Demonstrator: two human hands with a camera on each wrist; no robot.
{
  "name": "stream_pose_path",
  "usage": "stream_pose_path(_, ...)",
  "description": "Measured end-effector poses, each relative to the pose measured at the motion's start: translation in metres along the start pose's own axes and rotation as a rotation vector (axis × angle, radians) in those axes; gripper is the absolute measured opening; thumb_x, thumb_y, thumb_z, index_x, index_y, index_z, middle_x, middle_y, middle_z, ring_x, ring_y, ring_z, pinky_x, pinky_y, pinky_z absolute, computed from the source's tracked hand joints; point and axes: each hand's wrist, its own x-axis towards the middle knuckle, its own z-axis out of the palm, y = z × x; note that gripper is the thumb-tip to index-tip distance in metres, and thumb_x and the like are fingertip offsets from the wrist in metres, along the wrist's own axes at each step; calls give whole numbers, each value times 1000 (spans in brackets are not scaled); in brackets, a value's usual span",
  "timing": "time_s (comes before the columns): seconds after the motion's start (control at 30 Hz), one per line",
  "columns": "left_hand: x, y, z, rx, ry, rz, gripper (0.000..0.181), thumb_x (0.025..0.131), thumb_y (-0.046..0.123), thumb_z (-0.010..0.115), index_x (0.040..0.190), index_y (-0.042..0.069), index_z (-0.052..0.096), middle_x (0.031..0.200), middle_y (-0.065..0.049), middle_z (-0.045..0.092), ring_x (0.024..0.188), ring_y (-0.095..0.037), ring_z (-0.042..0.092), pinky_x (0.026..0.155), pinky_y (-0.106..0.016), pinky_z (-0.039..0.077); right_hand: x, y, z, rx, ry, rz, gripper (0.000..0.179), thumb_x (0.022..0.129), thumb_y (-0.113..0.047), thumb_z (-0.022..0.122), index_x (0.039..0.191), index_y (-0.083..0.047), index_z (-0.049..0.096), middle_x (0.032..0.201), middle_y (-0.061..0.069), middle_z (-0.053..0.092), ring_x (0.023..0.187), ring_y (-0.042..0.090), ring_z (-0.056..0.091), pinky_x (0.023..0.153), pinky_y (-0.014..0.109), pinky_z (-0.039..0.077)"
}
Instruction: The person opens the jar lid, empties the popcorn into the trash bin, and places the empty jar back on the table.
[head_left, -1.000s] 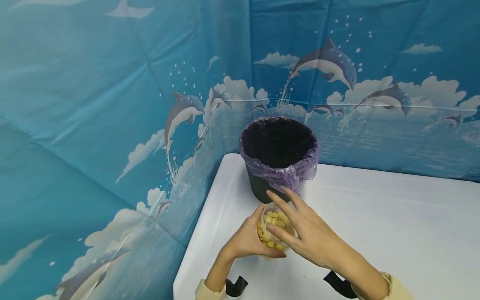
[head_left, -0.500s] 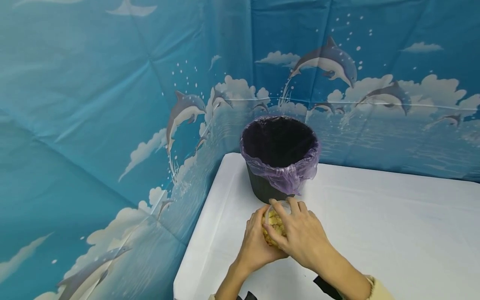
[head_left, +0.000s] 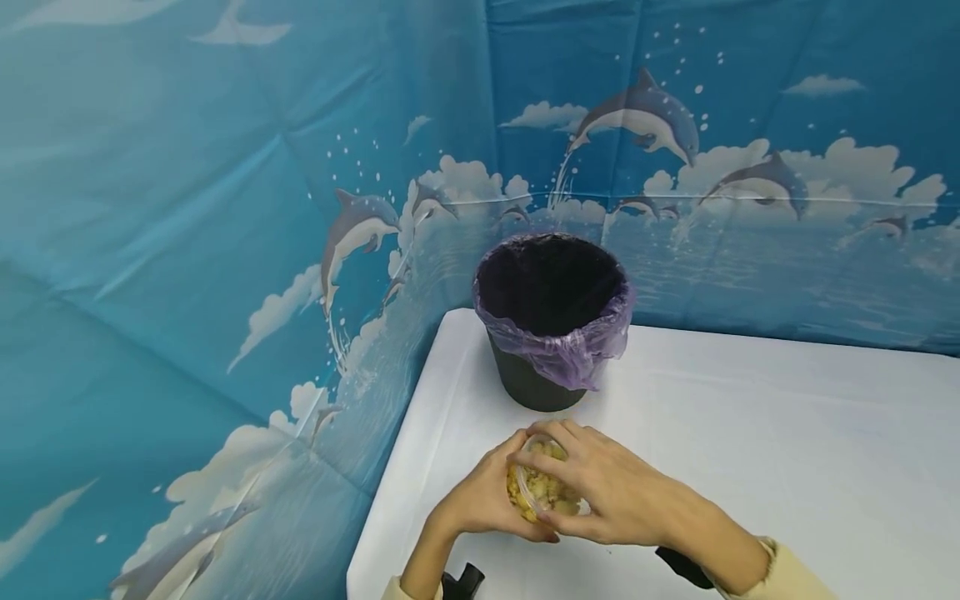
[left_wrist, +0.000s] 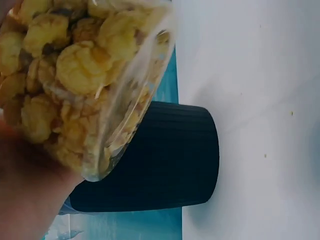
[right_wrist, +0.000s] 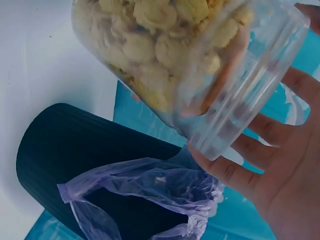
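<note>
A clear plastic jar [head_left: 553,490] of yellow popcorn is held between both hands, tilted, in front of the bin. My left hand [head_left: 480,496] wraps its body from the left; the left wrist view shows popcorn pressed against the jar wall [left_wrist: 80,70]. From the right, my right hand [head_left: 618,492] spans the top, fingers at the far side of the rim and thumb at the near side. In the right wrist view, those fingers [right_wrist: 240,172] curl against the clear, ridged top [right_wrist: 250,100] of the jar. Part of the jar is hidden behind the hands.
A black bin [head_left: 528,379] stands just beyond the hands, lined with a purple bag [head_left: 573,354] folded over its rim. White cloth covers the table [head_left: 750,433]. A blue dolphin-print curtain [head_left: 225,250] encloses the left and back sides. Several tiny crumbs [left_wrist: 292,113] dot the table.
The right hand, spread over the jar's top one second ago, has closed in around the rim. Between half a second ago and now, both hands and the jar have shifted slightly nearer the body.
</note>
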Motion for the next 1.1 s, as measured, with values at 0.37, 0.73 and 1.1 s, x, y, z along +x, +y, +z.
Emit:
stream_pose_path(0.37, 0, -13, 2, 95, -130, -29, 111, 66, 31, 99, 156, 34, 35, 140, 11, 58, 121, -3, 55, 106, -28, 50, -13, -1, -8, -1, -76, -31, 63, 88, -45, 77, 147, -37, 55, 145, -4, 54, 128, 15, 54, 98, 48, 55)
stream_pose_path(0.73, -12, -38, 5, -44, -75, -192, 104, 64, 25, 101, 149, 36, 41, 142, 9, 58, 124, -5, 58, 110, -30, 48, -42, 44, -5, -127, -10, 145, 70, 88, -47, 78, 151, -33, 52, 149, 9, 54, 131, 29, 57, 96, 54, 57)
stream_pose_path(1.1, -27, -47, -1, -70, -10, -265, 104, 63, 28, 100, 148, 38, 41, 144, 7, 57, 126, -10, 58, 110, -32, 47, -98, 129, 24, -224, 161, 423, 71, 81, -30, 85, 146, -21, 58, 142, 26, 54, 122, 49, 57, 88, 70, 51)
